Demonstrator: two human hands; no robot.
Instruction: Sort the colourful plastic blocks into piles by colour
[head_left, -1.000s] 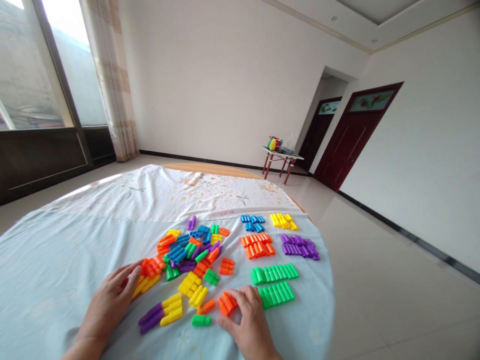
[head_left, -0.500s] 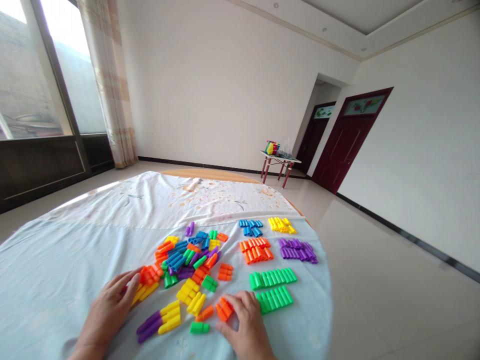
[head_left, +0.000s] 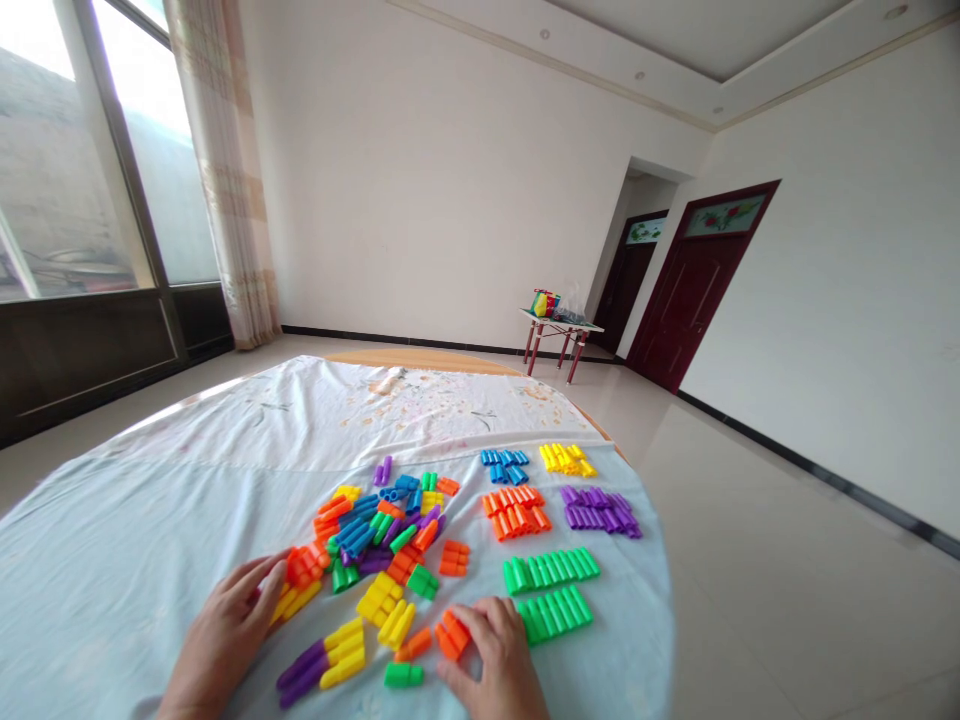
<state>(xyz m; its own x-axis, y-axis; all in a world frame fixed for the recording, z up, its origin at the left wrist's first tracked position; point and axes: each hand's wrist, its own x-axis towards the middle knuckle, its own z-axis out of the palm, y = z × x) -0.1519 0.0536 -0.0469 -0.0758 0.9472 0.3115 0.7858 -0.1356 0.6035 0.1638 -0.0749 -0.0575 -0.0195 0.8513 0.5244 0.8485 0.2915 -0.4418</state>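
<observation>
Colourful plastic pieces lie in a mixed pile (head_left: 375, 530) on the cloth-covered table. My left hand (head_left: 236, 620) is at the pile's left edge, its thumb and fingers closed round an orange piece (head_left: 304, 565), above some yellow pieces. My right hand (head_left: 499, 645) has its fingertips on an orange block (head_left: 452, 635), with the thumb apart below it. Between the hands are a yellow and purple group (head_left: 322, 662), a yellow block (head_left: 381, 598) and a green piece (head_left: 403, 675). Sorted rows stand to the right: green (head_left: 555, 612), orange (head_left: 516, 512), purple (head_left: 602, 512), blue (head_left: 505, 466), yellow (head_left: 568, 460).
A pale blue and floral cloth (head_left: 187, 530) covers the round table. Farther back is a small table (head_left: 562, 325) with a colourful bag (head_left: 545, 303) on it. A curtain (head_left: 225, 180) hangs by the window at left, and red doors (head_left: 705, 290) are at right.
The view has tilted slightly, so everything sits a little lower in the picture. Both hands remain at the same orange pieces, with no clear movement of pieces.
</observation>
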